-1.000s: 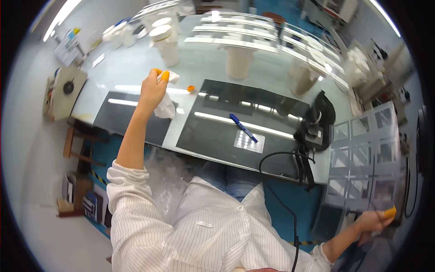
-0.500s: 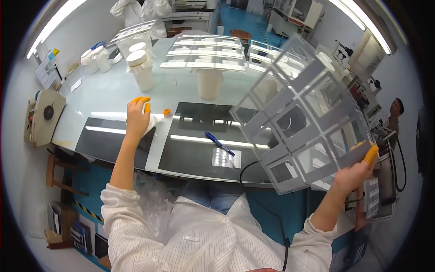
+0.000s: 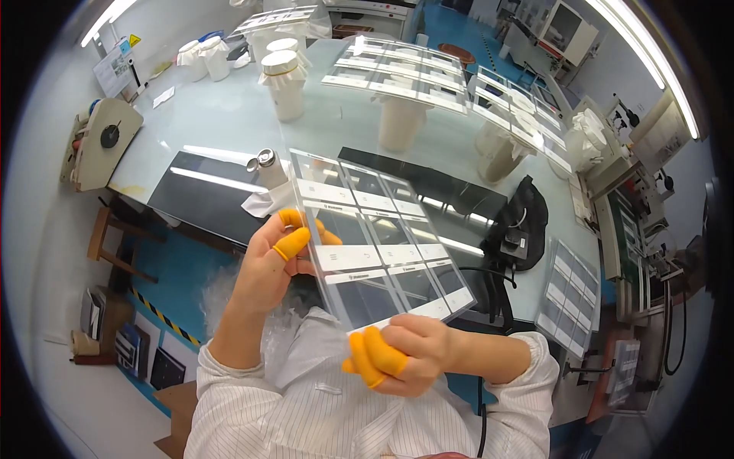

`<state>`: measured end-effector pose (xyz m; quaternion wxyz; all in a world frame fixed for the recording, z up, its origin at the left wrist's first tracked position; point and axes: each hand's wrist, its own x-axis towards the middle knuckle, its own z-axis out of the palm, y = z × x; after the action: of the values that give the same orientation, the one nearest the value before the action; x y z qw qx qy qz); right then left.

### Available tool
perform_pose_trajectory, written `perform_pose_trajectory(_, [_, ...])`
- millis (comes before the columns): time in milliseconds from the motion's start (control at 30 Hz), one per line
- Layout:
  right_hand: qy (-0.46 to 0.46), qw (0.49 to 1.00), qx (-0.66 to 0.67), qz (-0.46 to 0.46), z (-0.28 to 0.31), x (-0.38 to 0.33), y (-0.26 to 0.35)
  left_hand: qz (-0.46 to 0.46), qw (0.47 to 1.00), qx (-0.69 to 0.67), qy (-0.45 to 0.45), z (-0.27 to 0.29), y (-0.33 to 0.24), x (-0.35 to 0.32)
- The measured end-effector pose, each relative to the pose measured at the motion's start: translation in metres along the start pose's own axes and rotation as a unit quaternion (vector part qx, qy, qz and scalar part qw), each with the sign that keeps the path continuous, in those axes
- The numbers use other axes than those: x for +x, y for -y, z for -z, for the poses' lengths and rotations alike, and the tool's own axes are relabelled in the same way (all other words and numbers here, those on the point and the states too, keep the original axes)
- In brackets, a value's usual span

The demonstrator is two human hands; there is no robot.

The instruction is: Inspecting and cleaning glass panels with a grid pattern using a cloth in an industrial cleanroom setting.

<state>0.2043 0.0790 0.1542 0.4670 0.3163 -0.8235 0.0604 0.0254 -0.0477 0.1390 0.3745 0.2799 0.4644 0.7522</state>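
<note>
A clear flat panel (image 3: 342, 258), printed with a grid of white bands and thin dark lettering, is tilted up in front of my body above the table edge. At its left edge, my left hand (image 3: 264, 268) grips it, with yellow finger cots on the thumb and fingers. My right hand (image 3: 409, 356), also in yellow finger cots, is closed at the panel's lower edge. Just past my left hand lie a crumpled white cloth (image 3: 265, 201) and a metal bottle (image 3: 269, 170). Part of the right-hand black mat (image 3: 451, 218) shows through the panel.
Similar panels (image 3: 397, 74) rest on white jars at the back. More cloth-covered jars (image 3: 284, 96) stand behind. On the right are a black bag-like thing (image 3: 527, 214) with a cable and another panel (image 3: 569, 294) at the table edge. Another black mat (image 3: 202, 187) lies left.
The panel has swung from my right side to in front of me. My left hand has come off the cloth area onto its edge. The pen is now out of sight; the view has shifted.
</note>
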Motion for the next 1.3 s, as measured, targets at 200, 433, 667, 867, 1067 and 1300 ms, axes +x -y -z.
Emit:
perform_pose_trajectory(200, [0.157, 0.978, 0.137, 0.002, -0.029, -0.009, 0.014, 0.051, 0.995, -0.041, -0.077, 0.043, 0.034, -0.03])
perform_pose_trajectory(433, [0.085, 0.893, -0.196, -0.397, 0.008, -0.029, -0.06, -0.059, 0.991, -0.005, -0.123, 0.076, 0.034, -0.034])
perform_pose_trajectory(667, [-0.211, 0.679, 0.296, -0.638, 0.033, -0.063, -0.04, -0.016, 0.996, 0.001, -0.09, 0.077, 0.059, -0.021])
perform_pose_trajectory(867, [-0.24, 0.689, 0.307, -0.611, 0.033, -0.067, -0.01, -0.131, 0.917, 0.314, -0.207, 0.054, 0.052, 0.013])
perform_pose_trajectory(1067, [-0.189, 0.723, 0.284, -0.601, 0.029, -0.068, 0.012, -0.454, 0.721, 0.519, -0.058, -0.065, 0.011, 0.048])
perform_pose_trajectory(1300, [-0.158, 0.777, 0.26, -0.551, 0.027, -0.072, 0.021, -0.507, 0.666, 0.545, -0.054, -0.102, 0.018, 0.061])
